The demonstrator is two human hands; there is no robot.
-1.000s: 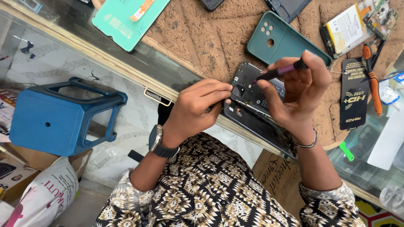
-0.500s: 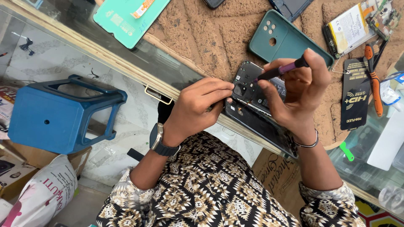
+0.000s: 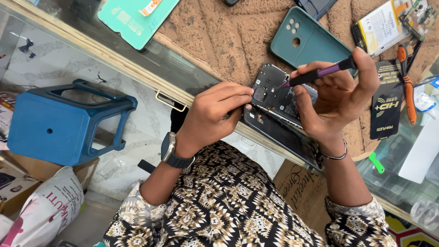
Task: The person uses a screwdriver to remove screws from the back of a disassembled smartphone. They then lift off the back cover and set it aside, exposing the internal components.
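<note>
An opened black phone (image 3: 274, 87) with its back off lies tilted at the edge of a brown mat (image 3: 228, 36). My left hand (image 3: 212, 114) grips the phone's near corner and wears a watch at the wrist. My right hand (image 3: 338, 98) holds a purple and black screwdriver (image 3: 320, 73), its tip touching the phone's inner frame near the camera. A second dark phone part (image 3: 283, 135) lies under the phone, partly hidden by my right wrist.
A dark green phone cover (image 3: 311, 43) lies just beyond the phone. A teal cover (image 3: 132, 18) sits far left on the glass counter. A battery (image 3: 379, 23), orange pliers (image 3: 407, 82) and a black packet (image 3: 386, 110) lie right. A blue stool (image 3: 64, 123) stands on the floor below.
My right hand has shifted the screwdriver slightly, its tip staying on the phone's frame. My left hand keeps its grip.
</note>
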